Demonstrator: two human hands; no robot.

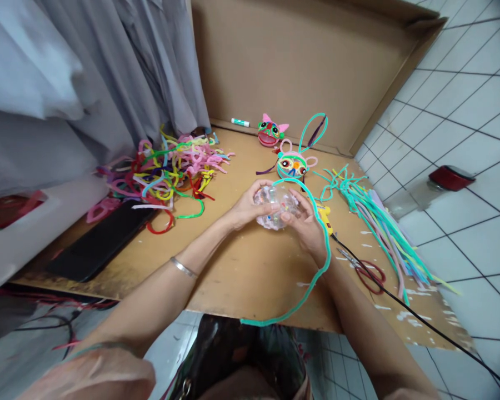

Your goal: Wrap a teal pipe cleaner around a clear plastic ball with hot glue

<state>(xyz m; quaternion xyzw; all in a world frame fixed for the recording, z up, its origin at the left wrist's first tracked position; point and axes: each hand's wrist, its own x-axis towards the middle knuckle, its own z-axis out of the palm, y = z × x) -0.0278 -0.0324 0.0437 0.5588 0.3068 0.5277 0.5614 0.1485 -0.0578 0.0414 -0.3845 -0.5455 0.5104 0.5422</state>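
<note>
Between my two hands is a clear, rounded plastic piece with pale pink edging and small coloured specks. My left hand grips its left side, thumb across the front. On the other side my right hand has its fingers and thumb closed on the piece. A long turquoise pipe cleaner arches from the top of the piece, over my right wrist and down to the table's front edge. Just beyond stands a decorated animal head with pink loop ears and a turquoise loop.
A tangle of coloured pipe cleaners lies left, by a black flat object. On the right are a pipe cleaner bundle, red-handled scissors and a yellow glue gun with a black cord. A second head and a glue stick sit behind.
</note>
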